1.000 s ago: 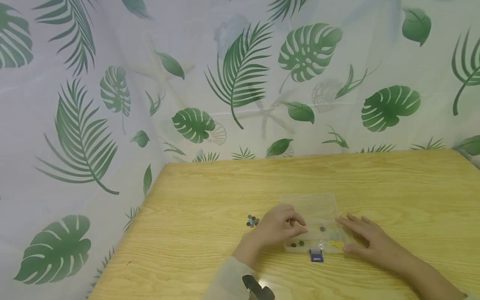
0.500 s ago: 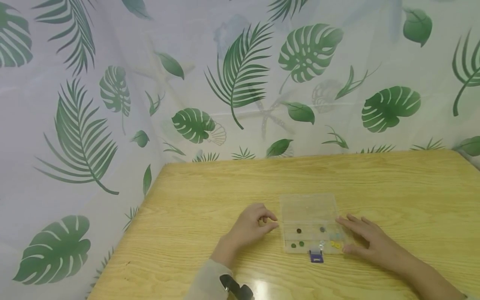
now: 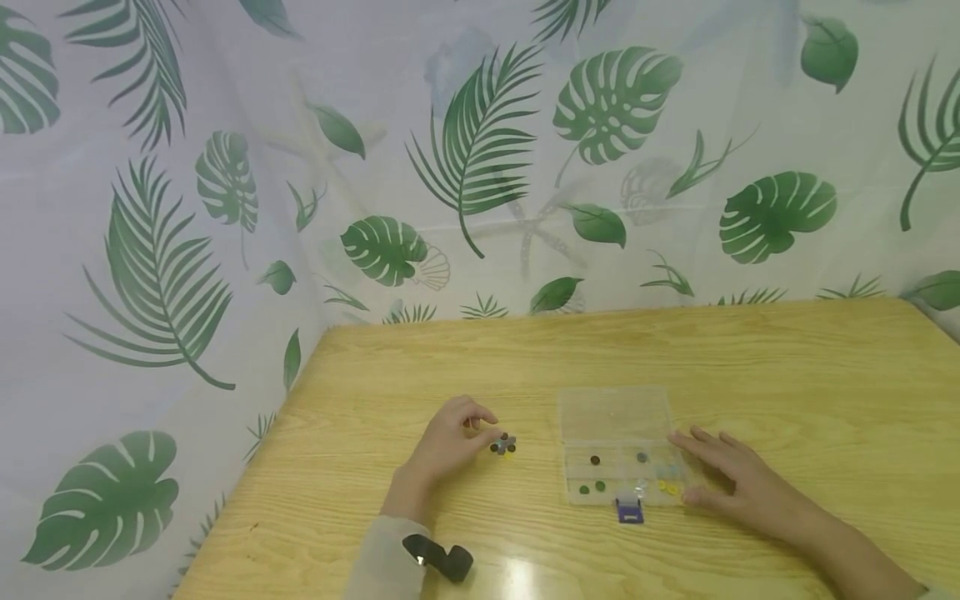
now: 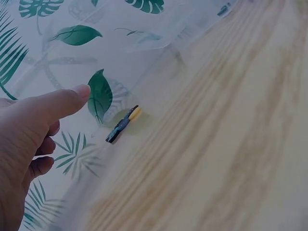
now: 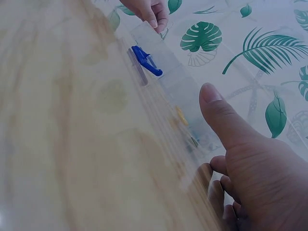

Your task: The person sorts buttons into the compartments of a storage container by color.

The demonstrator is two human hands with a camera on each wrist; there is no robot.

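Note:
My left hand (image 3: 446,442) is at the small pile of round pieces (image 3: 502,444), which look like buttons in dark, grey-blue and yellow tones. Its thumb tip is right at the pile's left side, and a gap shows between thumb and index finger. In the left wrist view the pile (image 4: 122,125) lies just beyond the thumb. My right hand (image 3: 738,479) rests along the right side of a clear compartment box (image 3: 573,450), fingers relaxed, thumb near the front corner. Inside lie a dark button (image 3: 595,460), a grey-blue button (image 3: 642,457), green buttons (image 3: 600,486) and yellow buttons (image 3: 667,487).
The box's clear lid (image 3: 613,414) lies folded back behind it. A blue-purple latch (image 3: 630,512) sticks out at the front. The wooden table (image 3: 420,367) meets a leaf-printed cloth (image 3: 487,192) behind and at left. A black strap (image 3: 438,558) is round my left wrist.
My left hand has moved left from over the box to the pile. A dark button now shows in the back left compartment, where the hand was. My right hand has stayed put.

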